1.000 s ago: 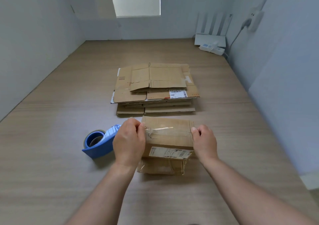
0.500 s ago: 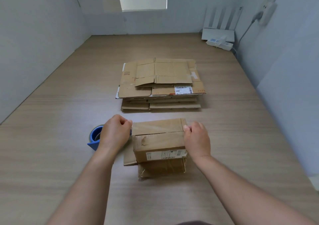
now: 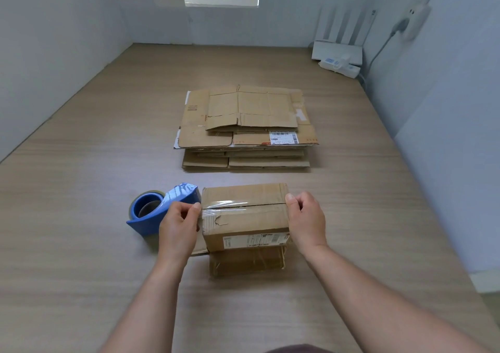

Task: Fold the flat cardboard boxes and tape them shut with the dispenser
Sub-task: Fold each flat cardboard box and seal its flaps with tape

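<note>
No words or numbers legible anywhere. White shipping label (image 3: pixel 284 138) with barcode on the top sheet of the stack (image 3: pixel 251 106), at its near right corner, mid-tabletop: print too small to read. Second printed label (image 3: pixel 255 241) across the front face of the box (image 3: pixel 243 218), toward the tabletop's near edge: likewise blurred.

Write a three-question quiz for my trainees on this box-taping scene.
1. True or false: the blue tape dispenser lies to the right of the folded box.
2. The stack of flat boxes lies: A) beyond the folded box; B) left of the tape dispenser; C) inside the folded box.
3. What covers the folded box's top seam?
Key: 1 false; 2 A; 3 clear tape.
</note>
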{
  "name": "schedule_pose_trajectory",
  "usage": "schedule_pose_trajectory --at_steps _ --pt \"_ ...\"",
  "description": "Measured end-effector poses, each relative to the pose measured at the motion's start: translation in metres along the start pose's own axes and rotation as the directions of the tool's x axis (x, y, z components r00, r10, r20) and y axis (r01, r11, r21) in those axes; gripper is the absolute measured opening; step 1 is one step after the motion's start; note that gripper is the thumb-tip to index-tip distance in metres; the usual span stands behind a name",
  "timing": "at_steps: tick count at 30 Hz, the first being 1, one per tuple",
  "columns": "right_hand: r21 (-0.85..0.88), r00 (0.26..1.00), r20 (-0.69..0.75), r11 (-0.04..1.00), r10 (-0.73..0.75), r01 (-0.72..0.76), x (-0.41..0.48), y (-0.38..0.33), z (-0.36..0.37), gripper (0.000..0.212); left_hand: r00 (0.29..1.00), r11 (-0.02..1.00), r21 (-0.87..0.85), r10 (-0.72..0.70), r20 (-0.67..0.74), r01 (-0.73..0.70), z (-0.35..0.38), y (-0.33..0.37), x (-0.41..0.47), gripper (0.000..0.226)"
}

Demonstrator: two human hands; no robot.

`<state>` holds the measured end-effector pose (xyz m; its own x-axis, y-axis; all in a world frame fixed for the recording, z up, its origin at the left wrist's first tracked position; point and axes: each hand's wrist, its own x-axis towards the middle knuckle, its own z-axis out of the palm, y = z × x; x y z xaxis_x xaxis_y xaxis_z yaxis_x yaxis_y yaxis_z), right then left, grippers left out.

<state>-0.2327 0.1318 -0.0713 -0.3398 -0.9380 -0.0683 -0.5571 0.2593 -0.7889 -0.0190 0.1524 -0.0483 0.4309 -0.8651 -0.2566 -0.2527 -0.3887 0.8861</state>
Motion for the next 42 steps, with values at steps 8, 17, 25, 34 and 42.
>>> schedule_pose_trajectory --at_steps 8,17,25,34,42 --pt "-0.014 1.000 0.002 1.000 -0.008 0.008 0.000 -0.001 0.001 0.032 0.979 0.970 -0.151 -0.177 0.104 0.192 0.009 -0.009 0.002 0.028" --pt "-0.054 1.000 -0.002 0.999 0.003 -0.003 -0.001 -0.006 -0.003 0.035 0.990 0.980 0.146 0.142 -0.015 -0.139 0.023 0.008 -0.012 0.031" --pt "-0.319 0.997 0.078 0.948 0.009 0.017 -0.010 -0.020 -0.001 0.050 0.994 0.926 0.377 -0.070 0.088 0.032 0.042 0.009 -0.011 0.089" --pt "-0.255 0.997 0.015 0.965 0.075 -0.068 -0.008 -0.025 0.013 0.053 0.996 0.852 0.522 0.009 -0.089 0.039 0.054 0.013 -0.017 0.058" --pt "0.003 1.000 -0.021 1.000 0.017 -0.017 0.003 -0.008 0.008 0.036 0.984 0.985 -0.082 -0.156 -0.088 0.149 0.046 0.007 -0.019 0.036"
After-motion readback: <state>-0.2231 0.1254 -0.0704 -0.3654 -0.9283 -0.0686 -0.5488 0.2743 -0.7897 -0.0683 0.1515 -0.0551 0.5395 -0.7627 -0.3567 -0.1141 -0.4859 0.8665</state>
